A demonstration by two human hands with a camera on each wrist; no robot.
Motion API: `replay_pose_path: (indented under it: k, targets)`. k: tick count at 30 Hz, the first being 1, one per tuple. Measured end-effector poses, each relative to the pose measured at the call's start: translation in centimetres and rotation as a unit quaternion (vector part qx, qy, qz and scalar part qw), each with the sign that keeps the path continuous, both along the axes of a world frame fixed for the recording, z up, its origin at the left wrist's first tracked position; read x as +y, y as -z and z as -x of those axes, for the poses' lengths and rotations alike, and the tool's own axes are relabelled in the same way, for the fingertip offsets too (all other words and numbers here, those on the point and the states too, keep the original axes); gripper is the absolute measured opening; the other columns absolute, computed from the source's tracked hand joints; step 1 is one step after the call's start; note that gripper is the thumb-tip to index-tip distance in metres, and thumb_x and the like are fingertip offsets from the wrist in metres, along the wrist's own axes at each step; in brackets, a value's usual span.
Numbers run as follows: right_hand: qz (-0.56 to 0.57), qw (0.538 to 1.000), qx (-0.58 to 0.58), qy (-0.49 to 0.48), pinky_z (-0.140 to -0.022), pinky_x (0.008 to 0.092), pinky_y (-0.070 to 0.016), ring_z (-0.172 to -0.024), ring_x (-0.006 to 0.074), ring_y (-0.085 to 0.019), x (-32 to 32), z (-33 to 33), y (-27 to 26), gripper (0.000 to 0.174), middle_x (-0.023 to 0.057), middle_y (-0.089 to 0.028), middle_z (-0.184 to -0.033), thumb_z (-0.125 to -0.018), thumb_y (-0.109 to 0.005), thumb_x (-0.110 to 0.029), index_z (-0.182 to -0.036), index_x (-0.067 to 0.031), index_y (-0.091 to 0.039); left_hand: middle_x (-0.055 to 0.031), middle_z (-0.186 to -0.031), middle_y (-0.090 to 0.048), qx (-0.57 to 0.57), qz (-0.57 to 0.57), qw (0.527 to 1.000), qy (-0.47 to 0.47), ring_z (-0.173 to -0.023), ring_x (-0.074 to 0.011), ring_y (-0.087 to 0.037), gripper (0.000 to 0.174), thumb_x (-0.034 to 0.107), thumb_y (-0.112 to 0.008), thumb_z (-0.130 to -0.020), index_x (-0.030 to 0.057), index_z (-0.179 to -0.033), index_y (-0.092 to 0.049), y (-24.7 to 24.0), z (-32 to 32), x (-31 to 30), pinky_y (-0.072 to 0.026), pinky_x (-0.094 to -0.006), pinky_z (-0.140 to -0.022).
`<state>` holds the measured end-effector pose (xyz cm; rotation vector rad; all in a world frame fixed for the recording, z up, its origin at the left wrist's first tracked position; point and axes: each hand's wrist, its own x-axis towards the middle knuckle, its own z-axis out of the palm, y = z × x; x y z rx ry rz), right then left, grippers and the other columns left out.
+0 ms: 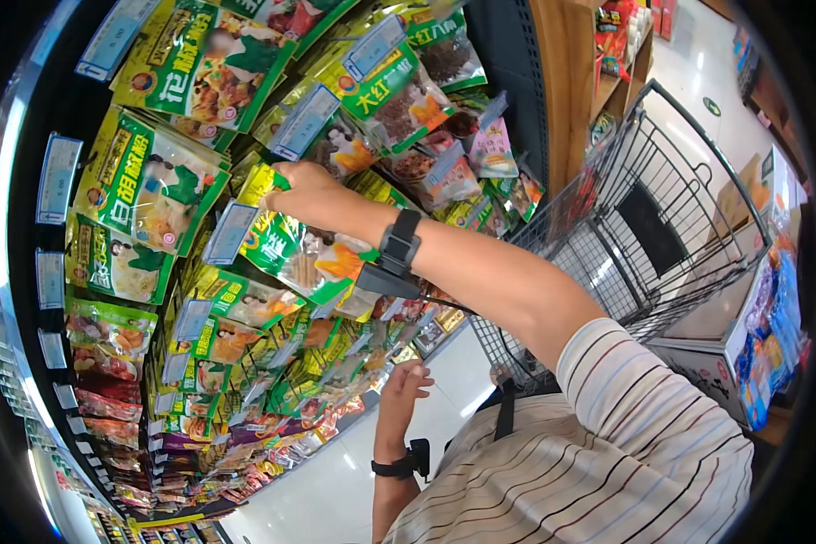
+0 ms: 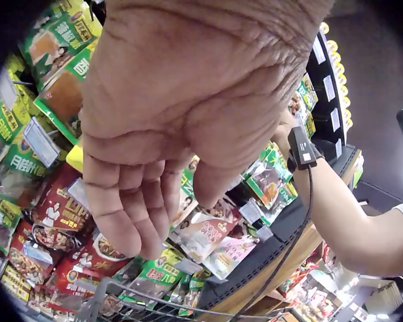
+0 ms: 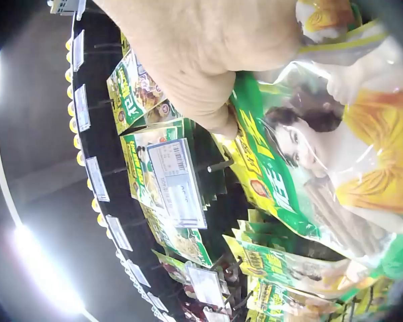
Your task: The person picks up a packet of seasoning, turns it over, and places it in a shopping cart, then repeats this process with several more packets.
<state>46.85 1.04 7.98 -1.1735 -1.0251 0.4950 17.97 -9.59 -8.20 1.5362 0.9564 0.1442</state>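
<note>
My right hand (image 1: 310, 192) reaches into the hanging display and pinches the top of a green and yellow spice packet (image 1: 290, 254). In the right wrist view the packet shows pale brown cinnamon-like sticks and a printed figure in orange, and its top edge sits by the tip of a metal hook (image 3: 220, 166). My thumb (image 3: 218, 121) lies against the packet's yellow header. Lower down, my left hand (image 1: 402, 399) hangs in front of my body with fingers loosely bent and nothing in it; its palm (image 2: 181, 87) fills the left wrist view.
Rows of similar packets (image 1: 154, 186) hang on hooks all around, with blue price tags (image 1: 59, 179) jutting out. A wire shopping cart (image 1: 698, 154) stands to the right beside the shelf's wooden end panel (image 1: 567, 91). Pale floor (image 1: 335, 471) shows below.
</note>
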Motion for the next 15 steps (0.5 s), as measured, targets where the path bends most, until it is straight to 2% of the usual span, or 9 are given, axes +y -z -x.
replay_pose_path:
  k: [3,4,7,8,9,11,13,15]
  targets:
    - [0.006,1.000,-0.020,-0.008,-0.107,0.0355,-0.0407,-0.128,0.0360,-0.053,-0.8,0.0,-0.8,0.075,0.0345,-0.051,-0.136,-0.082,-0.066,-0.030,-0.136,0.0168,-0.044,-0.0115,-0.106,-0.067,-0.022,-0.027,0.999,-0.026,-0.093,-0.0196,-0.067,0.036,0.033,-0.055,-0.101,0.0011,-0.118,-0.059,-1.8,-0.4,1.4,-0.0535,-0.0307,-0.075]
    - [-0.014,0.999,-0.036,0.005,-0.095,0.0353,-0.0473,-0.112,0.0319,-0.063,-0.5,0.1,-0.7,0.078,0.0318,-0.062,-0.121,-0.082,-0.065,-0.031,-0.137,0.0191,-0.041,-0.0111,-0.106,-0.066,-0.032,-0.043,0.998,-0.030,-0.093,-0.0194,-0.067,0.036,0.032,-0.054,-0.102,0.0004,-0.118,-0.058,-2.2,-0.4,1.8,-0.0536,-0.0304,-0.075]
    - [0.025,0.999,-0.026,-0.011,-0.079,0.0350,-0.0497,-0.087,0.0228,-0.065,-2.1,-0.1,-1.5,0.068,0.0196,-0.068,-0.098,-0.083,-0.066,-0.030,-0.132,0.0139,-0.051,-0.0117,-0.106,-0.066,-0.052,-0.042,0.997,-0.040,-0.094,-0.0190,-0.067,0.036,0.031,-0.055,-0.101,-0.0001,-0.119,-0.059,-2.9,-0.3,2.4,-0.0525,-0.0304,-0.076]
    - [-0.026,0.998,-0.021,-0.044,-0.068,0.0340,-0.0468,-0.074,0.0147,-0.058,-1.0,-0.3,-0.6,0.051,0.0084,-0.064,-0.082,-0.084,-0.067,-0.029,-0.120,0.0056,-0.062,-0.0113,-0.106,-0.066,-0.048,-0.042,0.997,-0.048,-0.094,-0.0187,-0.067,0.036,0.031,-0.055,-0.101,0.0002,-0.119,-0.059,-3.3,-0.4,2.2,-0.0521,-0.0299,-0.075]
    - [-0.011,0.999,-0.013,-0.052,-0.068,0.0324,-0.0470,-0.075,0.0110,-0.057,-1.9,-0.1,-1.3,0.034,0.0039,-0.063,-0.081,-0.085,-0.067,-0.026,-0.107,0.0002,-0.066,-0.0112,-0.106,-0.066,-0.049,-0.037,0.997,-0.046,-0.094,-0.0186,-0.067,0.036,0.031,-0.055,-0.101,0.0003,-0.119,-0.059,-3.2,-0.3,2.1,-0.0520,-0.0298,-0.075]
    - [-0.057,0.997,0.001,-0.044,-0.069,0.0381,-0.0490,-0.071,0.0211,-0.061,-1.5,0.3,-0.9,0.031,0.0155,-0.066,-0.079,-0.082,-0.064,-0.025,-0.096,0.0027,-0.066,-0.0110,-0.106,-0.066,-0.050,-0.027,0.997,-0.042,-0.093,-0.0183,-0.067,0.035,0.030,-0.055,-0.100,0.0007,-0.119,-0.059,-2.8,0.0,2.0,-0.0516,-0.0295,-0.074]
    - [-0.080,0.996,0.012,-0.047,-0.069,0.0362,-0.0487,-0.072,0.0168,-0.060,-1.9,0.5,-1.2,0.030,0.0116,-0.066,-0.078,-0.082,-0.066,-0.025,-0.095,0.0023,-0.066,-0.0127,-0.107,-0.067,-0.049,-0.028,0.997,-0.046,-0.093,-0.0187,-0.066,0.039,0.033,-0.056,-0.100,-0.0005,-0.119,-0.058,-2.7,0.1,2.1,-0.0534,-0.0305,-0.077]
    - [-0.050,0.997,0.026,-0.045,-0.070,0.0354,-0.0488,-0.072,0.0158,-0.060,-3.0,0.4,-1.6,0.031,0.0100,-0.066,-0.078,-0.082,-0.068,-0.026,-0.094,0.0023,-0.066,-0.0125,-0.107,-0.067,-0.051,-0.026,0.997,-0.052,-0.093,-0.0185,-0.066,0.039,0.033,-0.056,-0.100,-0.0004,-0.119,-0.058,-2.7,0.2,2.2,-0.0532,-0.0305,-0.077]
